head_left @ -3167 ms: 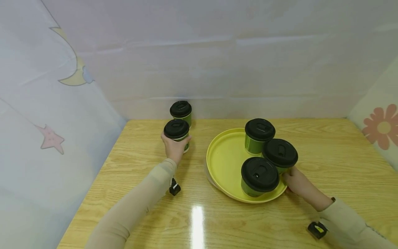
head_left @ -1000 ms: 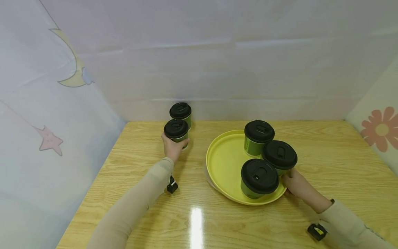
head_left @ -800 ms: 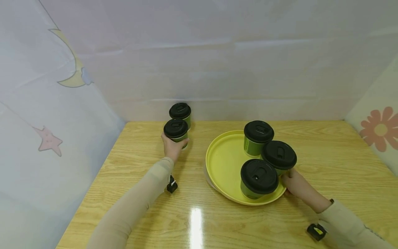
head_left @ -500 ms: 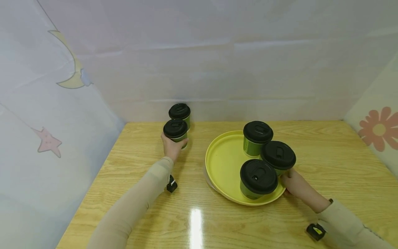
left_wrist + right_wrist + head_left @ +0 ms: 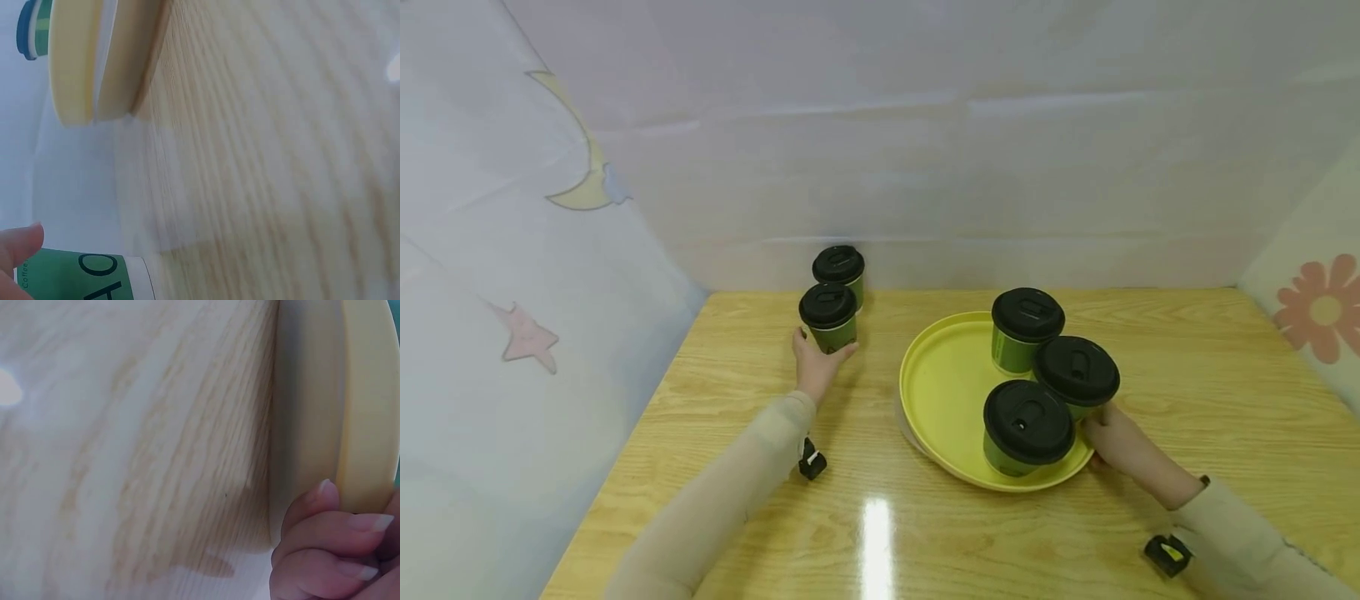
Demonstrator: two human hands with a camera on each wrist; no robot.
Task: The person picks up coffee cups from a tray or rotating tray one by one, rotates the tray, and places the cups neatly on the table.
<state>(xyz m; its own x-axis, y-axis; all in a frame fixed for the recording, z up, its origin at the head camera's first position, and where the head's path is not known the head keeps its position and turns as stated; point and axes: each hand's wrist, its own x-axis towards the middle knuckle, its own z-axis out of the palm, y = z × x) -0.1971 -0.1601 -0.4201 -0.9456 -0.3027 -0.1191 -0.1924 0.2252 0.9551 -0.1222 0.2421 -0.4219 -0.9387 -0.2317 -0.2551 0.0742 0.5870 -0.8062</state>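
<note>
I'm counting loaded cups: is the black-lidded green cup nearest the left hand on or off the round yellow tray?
Off: wooden table shows between the green cup and the yellow tray.

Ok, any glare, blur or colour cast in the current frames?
Head: a glare streak on the near part of the table; left wrist: bluish cast, glare spot at the right edge, lettering on the near cup readable; right wrist: dim, glare spot at the left edge, wood grain soft, yellow tray dulled.
</note>
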